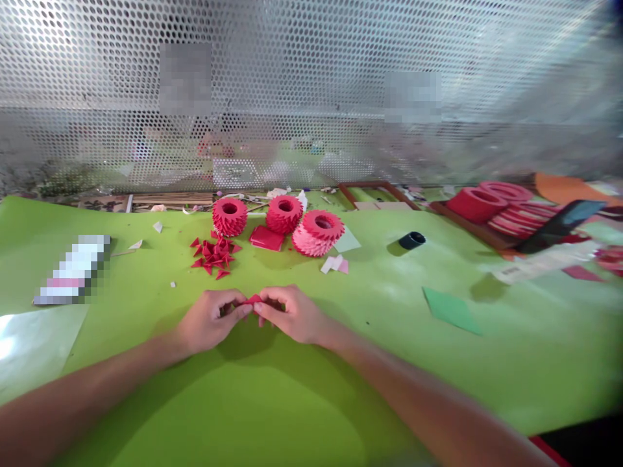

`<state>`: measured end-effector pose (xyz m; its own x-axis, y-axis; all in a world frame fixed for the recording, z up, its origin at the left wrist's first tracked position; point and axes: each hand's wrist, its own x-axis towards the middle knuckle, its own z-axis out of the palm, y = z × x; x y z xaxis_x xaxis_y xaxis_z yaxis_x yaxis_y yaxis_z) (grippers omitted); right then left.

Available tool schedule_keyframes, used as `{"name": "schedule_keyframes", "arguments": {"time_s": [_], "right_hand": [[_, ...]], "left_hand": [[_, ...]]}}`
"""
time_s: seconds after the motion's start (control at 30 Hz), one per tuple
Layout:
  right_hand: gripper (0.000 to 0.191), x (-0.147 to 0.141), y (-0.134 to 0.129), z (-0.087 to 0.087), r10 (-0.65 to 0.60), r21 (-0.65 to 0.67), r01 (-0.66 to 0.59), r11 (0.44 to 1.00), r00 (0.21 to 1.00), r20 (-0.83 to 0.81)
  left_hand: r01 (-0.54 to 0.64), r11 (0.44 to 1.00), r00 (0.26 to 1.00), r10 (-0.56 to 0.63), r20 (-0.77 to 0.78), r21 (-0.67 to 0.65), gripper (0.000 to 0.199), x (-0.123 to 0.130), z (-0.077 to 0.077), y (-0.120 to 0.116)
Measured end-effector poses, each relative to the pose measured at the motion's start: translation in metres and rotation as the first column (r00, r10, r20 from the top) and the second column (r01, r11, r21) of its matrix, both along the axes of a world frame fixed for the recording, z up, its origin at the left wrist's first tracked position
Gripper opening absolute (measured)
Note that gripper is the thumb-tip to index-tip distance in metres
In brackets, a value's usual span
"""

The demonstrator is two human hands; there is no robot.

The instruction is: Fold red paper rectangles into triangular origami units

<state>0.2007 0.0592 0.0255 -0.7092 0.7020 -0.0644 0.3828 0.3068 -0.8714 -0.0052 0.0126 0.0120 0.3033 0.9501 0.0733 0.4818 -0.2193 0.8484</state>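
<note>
Between my two hands is a small folded piece of red paper (254, 299), held up over the green table cover. My left hand (214, 318) pinches its left end between thumb and fingers. My right hand (288, 312) grips the right end the same way, and the fingers hide part of the paper. Beyond my left hand lies a pile of small red folded paper triangles (214, 253). Past my hands are a stack of red paper pieces (267, 238), two red ring-shaped paper models (230, 216) and a pink-and-red one (318, 233).
Small white and pink paper pieces (333, 263) lie near the pink-and-red ring. Farther right are a black cylinder (412, 240), a green paper sheet (452, 311) and a tray (472, 227) with red rolls. A blurred-out flat object (73, 269) lies left. A perforated metal panel (292, 78) rises behind.
</note>
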Motion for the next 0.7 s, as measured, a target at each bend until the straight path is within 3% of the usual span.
{"name": "schedule_keyframes", "arguments": {"time_s": [0.47,0.6,0.7], "right_hand": [[0.032,-0.0015,-0.0005,-0.0034,0.024,0.065,-0.028,0.997,0.998,0.057],[0.025,-0.0015,-0.0027,-0.0025,-0.073,0.187,0.08,0.979,0.996,-0.042],[0.026,0.0003,-0.0034,-0.0041,-0.042,0.323,0.065,0.944,0.996,-0.08]], "left_hand": [[0.012,0.999,1.0,-0.011,0.015,-0.049,0.038,-0.0008,-0.0011,0.0001],[-0.055,0.989,0.992,0.07,0.106,-0.135,0.045,-0.0019,0.0001,-0.0016],[-0.086,0.979,0.976,0.119,0.183,-0.183,0.046,-0.0022,0.0001,-0.0019]]}}
